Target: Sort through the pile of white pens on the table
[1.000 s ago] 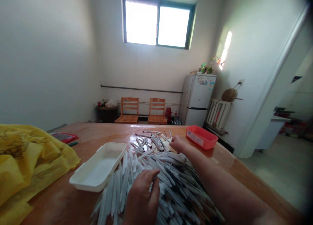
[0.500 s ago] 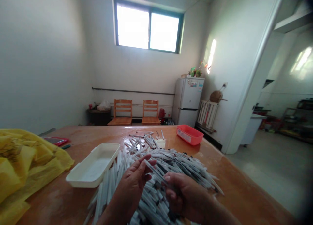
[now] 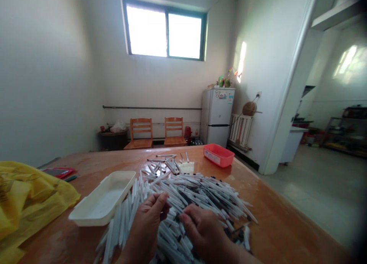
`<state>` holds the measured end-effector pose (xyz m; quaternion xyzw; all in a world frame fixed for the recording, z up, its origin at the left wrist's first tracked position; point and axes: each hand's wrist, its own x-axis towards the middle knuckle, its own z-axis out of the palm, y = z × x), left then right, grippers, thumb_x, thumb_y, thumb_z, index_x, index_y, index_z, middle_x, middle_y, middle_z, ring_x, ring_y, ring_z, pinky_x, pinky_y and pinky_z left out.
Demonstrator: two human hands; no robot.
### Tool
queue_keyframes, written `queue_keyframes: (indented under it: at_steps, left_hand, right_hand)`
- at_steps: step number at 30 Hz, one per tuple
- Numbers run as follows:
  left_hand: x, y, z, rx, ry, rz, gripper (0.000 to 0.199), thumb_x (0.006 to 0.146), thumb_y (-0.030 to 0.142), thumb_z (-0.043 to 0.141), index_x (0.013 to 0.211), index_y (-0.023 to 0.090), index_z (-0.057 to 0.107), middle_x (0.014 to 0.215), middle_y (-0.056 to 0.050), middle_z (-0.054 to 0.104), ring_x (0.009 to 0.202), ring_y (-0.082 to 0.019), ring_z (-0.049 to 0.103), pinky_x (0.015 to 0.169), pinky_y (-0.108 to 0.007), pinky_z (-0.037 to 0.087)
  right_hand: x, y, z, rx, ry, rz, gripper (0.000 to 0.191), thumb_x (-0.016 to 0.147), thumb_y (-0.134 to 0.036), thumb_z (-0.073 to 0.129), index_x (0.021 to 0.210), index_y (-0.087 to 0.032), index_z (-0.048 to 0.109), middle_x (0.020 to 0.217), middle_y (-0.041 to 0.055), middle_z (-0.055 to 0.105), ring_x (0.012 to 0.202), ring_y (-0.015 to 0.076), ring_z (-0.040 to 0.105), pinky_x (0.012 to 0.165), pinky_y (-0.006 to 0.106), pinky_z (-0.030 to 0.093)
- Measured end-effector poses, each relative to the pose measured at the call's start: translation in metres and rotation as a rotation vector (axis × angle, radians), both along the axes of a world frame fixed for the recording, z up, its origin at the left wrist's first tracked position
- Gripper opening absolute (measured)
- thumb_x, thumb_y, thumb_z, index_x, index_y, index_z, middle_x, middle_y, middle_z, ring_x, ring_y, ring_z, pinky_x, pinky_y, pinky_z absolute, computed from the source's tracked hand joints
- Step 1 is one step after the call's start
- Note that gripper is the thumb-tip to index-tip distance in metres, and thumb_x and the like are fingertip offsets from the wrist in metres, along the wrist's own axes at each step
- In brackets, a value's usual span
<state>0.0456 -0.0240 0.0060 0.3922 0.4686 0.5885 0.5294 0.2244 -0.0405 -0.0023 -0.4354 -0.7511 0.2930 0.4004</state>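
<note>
A large heap of whitish pens [image 3: 226, 195], many with black ends, spreads over the table under both my hands. My left hand [image 3: 151, 218] is above the heap's left side, fingers curled and thumb pressed to the fingertips; whatever they hold is hidden. To its right, my right hand [image 3: 205, 227] is closed, thumb against the bent forefinger. A small dark spot shows by that thumb, but I cannot tell whether it is held or lies in the heap. The hands are apart. More pens [image 3: 123, 225] lie lengthwise beside my left forearm.
A cream plastic tray [image 3: 83, 220] stands left of the heap, and a red basket [image 3: 219, 160] at the far right of the wooden table [image 3: 275, 225]. A yellow plastic bag [image 3: 37, 202] covers the left edge, near a red-edged flat object [image 3: 60, 173]. Two chairs stand beyond.
The whitish pens that stretched from my right hand to my left fingertips no longer show between them. My left fingers have curled in, and both hands sit slightly lower. The view has shifted a little.
</note>
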Motion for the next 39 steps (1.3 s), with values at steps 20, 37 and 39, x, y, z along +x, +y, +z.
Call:
queue_keyframes:
  at_steps: [20, 37, 39]
  left_hand:
    - [-0.03, 0.015, 0.0, -0.05, 0.072, 0.317, 0.048, 0.066, 0.061, 0.078, 0.073, 0.016, 0.063, 0.063, 0.001, 0.061, 0.054, -0.01, 0.048, 0.053, -0.023, 0.037]
    - [-0.013, 0.002, 0.006, -0.026, 0.238, 0.001, 0.043, 0.077, 0.05, 0.074, 0.104, 0.017, 0.071, 0.077, -0.002, 0.066, 0.063, -0.012, 0.05, 0.059, -0.022, 0.04]
    - [-0.003, -0.005, 0.008, -0.05, 0.161, -0.171, 0.041, 0.079, 0.049, 0.072, 0.106, 0.018, 0.071, 0.076, -0.002, 0.064, 0.06, -0.01, 0.047, 0.056, -0.021, 0.038]
  right_hand:
    - [0.002, -0.016, 0.004, 0.243, -0.276, -0.074, 0.028, 0.096, -0.036, 0.046, 0.085, -0.017, 0.063, 0.068, 0.0034, 0.063, 0.061, 0.0155, 0.056, 0.059, 0.028, 0.029]
    - [0.011, 0.001, 0.0, -0.034, 0.09, -0.099, 0.026, 0.097, -0.041, 0.053, 0.09, -0.019, 0.064, 0.071, -0.0013, 0.059, 0.067, 0.0139, 0.053, 0.062, 0.024, 0.036]
    - [0.009, 0.0, -0.001, -0.042, 0.133, -0.068, 0.025, 0.096, -0.041, 0.056, 0.093, -0.019, 0.065, 0.072, -0.0016, 0.059, 0.067, 0.0134, 0.052, 0.061, 0.024, 0.036]
